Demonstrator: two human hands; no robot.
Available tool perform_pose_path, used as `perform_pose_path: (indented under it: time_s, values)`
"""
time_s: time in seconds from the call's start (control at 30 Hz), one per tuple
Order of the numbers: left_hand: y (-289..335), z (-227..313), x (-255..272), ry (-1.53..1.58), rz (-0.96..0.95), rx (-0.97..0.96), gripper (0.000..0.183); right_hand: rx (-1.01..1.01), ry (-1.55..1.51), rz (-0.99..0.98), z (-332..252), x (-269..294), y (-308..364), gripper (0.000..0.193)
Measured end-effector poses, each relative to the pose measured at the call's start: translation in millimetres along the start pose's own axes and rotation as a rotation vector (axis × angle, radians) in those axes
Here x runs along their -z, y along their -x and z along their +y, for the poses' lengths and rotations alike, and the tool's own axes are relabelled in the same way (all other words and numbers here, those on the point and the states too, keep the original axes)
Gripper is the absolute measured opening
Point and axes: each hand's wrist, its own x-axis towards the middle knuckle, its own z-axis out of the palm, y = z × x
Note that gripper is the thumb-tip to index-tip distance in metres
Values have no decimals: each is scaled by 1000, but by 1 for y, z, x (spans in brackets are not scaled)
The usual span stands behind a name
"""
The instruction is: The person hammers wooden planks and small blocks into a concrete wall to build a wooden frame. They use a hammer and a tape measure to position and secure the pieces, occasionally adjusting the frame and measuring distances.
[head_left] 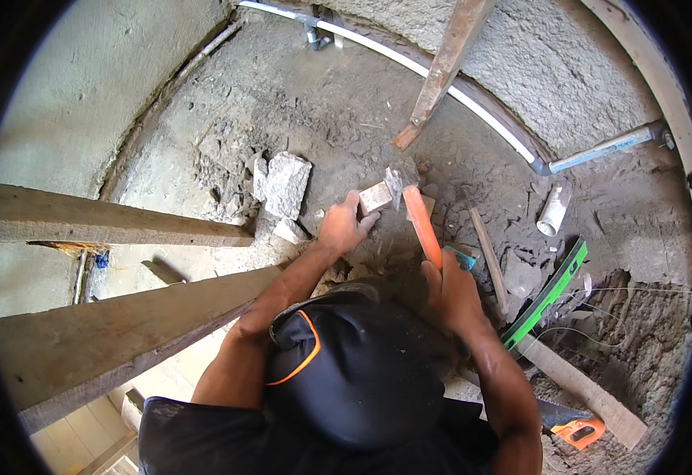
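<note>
A short pale wood block [374,198] lies on the dusty ground in the middle. My left hand [344,226] holds its left end, the fingers behind it and the thumb in front. In my right hand [453,293] is a hammer [421,222], gripped low on its orange handle. The metal head is at the block's right end; whether it touches cannot be told from this angle. Another small wood piece [431,202] is partly hidden behind the handle. Just left of the block, beyond my left hand, rests a grey chunk of concrete [286,184].
Two timber beams [124,218] cross the left side. A wooden post [449,67] slants in from the top. Right of my right hand lie a wood strip [488,257], a green spirit level [546,294], a white pipe piece [554,210], a plank [583,388] and an orange-handled saw [579,431].
</note>
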Motion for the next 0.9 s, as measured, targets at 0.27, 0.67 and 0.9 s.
perform_pose_path:
  time_s: [0.27, 0.67, 0.9]
  values:
    - [-3, -3, -2, -13, -12, 17, 51, 181, -239, 228, -17, 33, 16, 38]
    - [-1, -3, 0, -53, -14, 23, 53, 11, 45, 95, -6, 6, -4, 40]
    - [1, -2, -1, -57, -42, 65, 54, 417, -253, 412, -26, 39, 21, 32]
